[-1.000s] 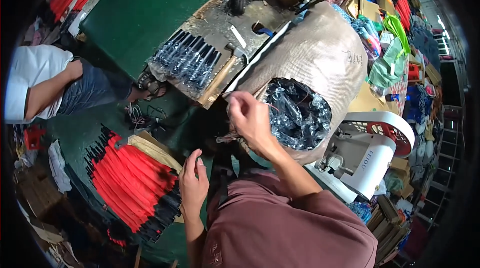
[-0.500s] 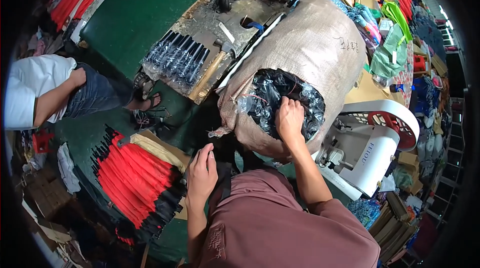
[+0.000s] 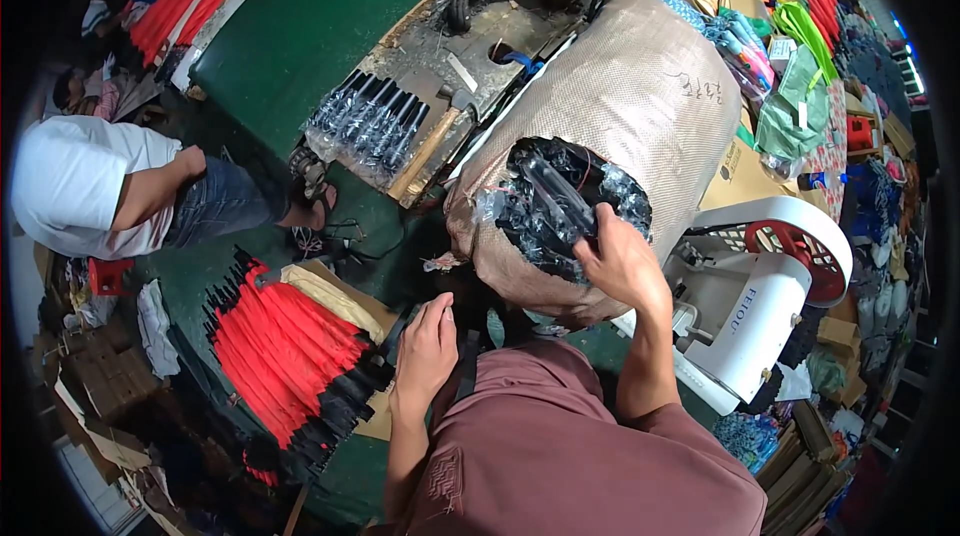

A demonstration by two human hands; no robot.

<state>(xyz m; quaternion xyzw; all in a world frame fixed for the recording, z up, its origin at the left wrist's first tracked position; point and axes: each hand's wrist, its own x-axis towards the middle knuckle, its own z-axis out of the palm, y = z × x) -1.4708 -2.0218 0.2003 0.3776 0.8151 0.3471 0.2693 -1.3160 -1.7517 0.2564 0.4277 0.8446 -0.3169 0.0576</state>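
Observation:
My right hand (image 3: 625,261) is at the torn opening of a big woven sack (image 3: 640,86). Thumb and fingers grip the near end of a black handle in clear plastic (image 3: 558,194), which slants up and left across the opening. Around it, more black pieces in crinkled plastic (image 3: 525,226) fill the hole; how deep they go is hidden. My left hand (image 3: 425,351) hangs in front of my lap, fingers stretched out, with nothing visible in it. Beside it lies a fanned bundle of red umbrellas (image 3: 285,351) with black ends.
A worn workbench (image 3: 430,101) beyond carries a row of plastic-wrapped black handles (image 3: 368,121) and a hammer (image 3: 435,141). To the right stands a white sewing machine (image 3: 745,311) with a red wheel. On the left is a person in a white shirt (image 3: 80,171). Cardboard and fabric piles line the edges.
My right hand has drawn back toward the lower right from inside the sack, and a plastic-wrapped black handle now shows in its grip. The view has shifted slightly; my left hand stays near my lap.

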